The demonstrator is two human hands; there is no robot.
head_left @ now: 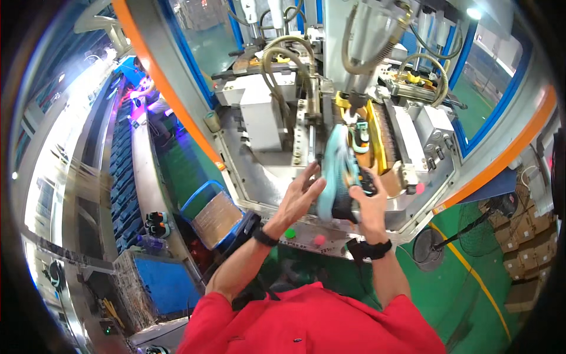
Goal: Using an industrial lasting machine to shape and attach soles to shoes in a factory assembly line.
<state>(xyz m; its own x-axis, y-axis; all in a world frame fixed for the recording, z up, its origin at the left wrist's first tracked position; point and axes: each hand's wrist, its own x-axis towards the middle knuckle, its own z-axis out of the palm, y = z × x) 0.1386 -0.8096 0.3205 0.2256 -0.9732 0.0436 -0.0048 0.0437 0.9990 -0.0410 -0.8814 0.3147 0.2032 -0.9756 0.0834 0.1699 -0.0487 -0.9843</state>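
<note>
A light-blue and black sneaker (pixel 336 159), smeared by motion, is held upright over the front of the machine. My right hand (pixel 371 203) grips it along its right side, near the black end. Just left of the shoe is my left hand (pixel 299 197), fingers stretched and apart, with nothing in it; whether a fingertip touches the shoe I cannot tell. Behind the sneaker, a second shoe (pixel 361 137) sits under the press head (pixel 356 97), between yellow side plates (pixel 375 133). The held shoe partly covers that station.
Green (pixel 290 233) and pink (pixel 319 240) buttons line the machine's front edge. A blue-rimmed crate with cardboard (pixel 217 221) stands left, beside a conveyor (pixel 144 159). A person (pixel 154 103) works farther along it. On the right are a floor fan (pixel 429 249) and stacked cartons (pixel 525 251).
</note>
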